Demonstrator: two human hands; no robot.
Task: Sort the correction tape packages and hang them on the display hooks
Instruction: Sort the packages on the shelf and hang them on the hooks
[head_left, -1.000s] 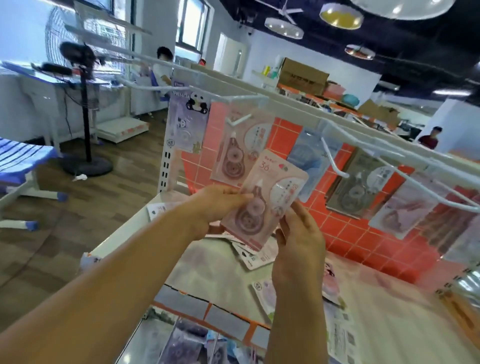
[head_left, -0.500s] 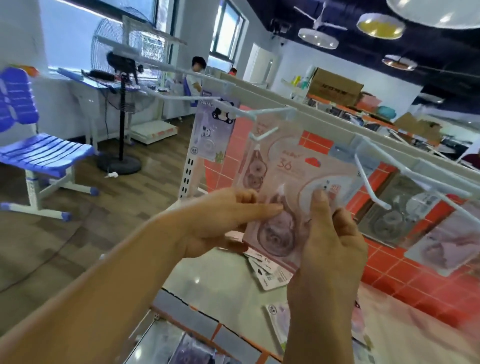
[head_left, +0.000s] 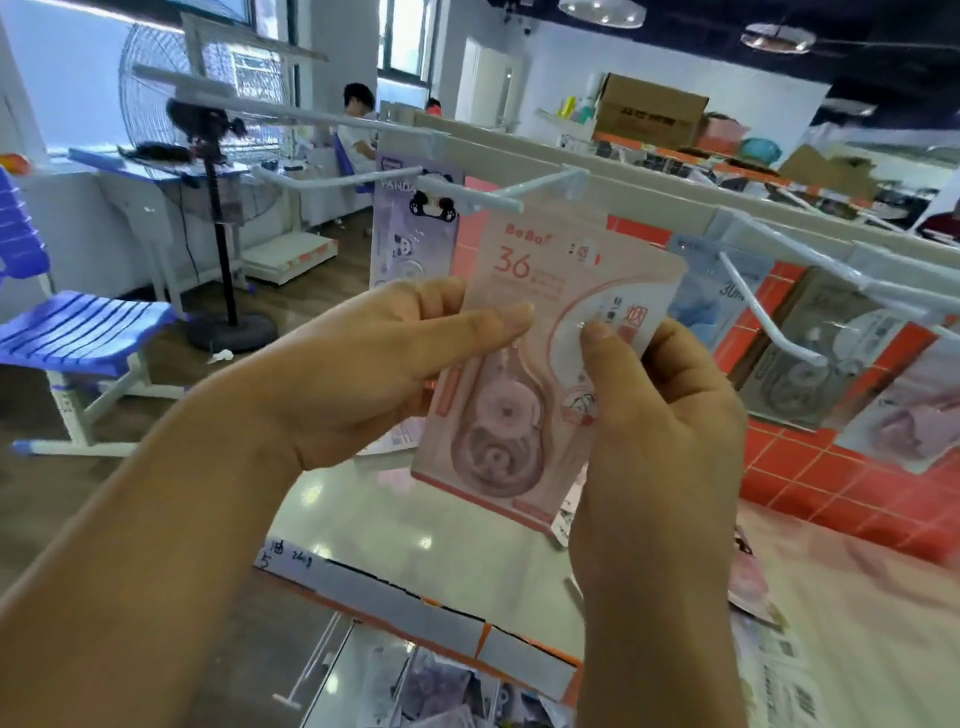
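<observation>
The job looks partly done. On the white hooks along the rail, a purple panda package hangs at the left, and to the right hang a blue package, a grey package and a mauve package. Loose packages lie on the shelf below, blurred, so more sorting and hanging seems to be left.

The pink package is up in front of the display, its top edge close under the tip of a hook. I cannot tell whether its hole has caught the hook, so I judge this one not yet hung.

The left hand pinches its left edge, thumb on the front. The right hand grasps its right side, thumb pressed on the face and fingers behind.

The package is a pale pink card, tilted a little, with a red "36" printed near the top. A clear blister lower down holds a rounded pink correction tape. It looks flat, light and slightly glossy, and the card appears uncreased.
</observation>
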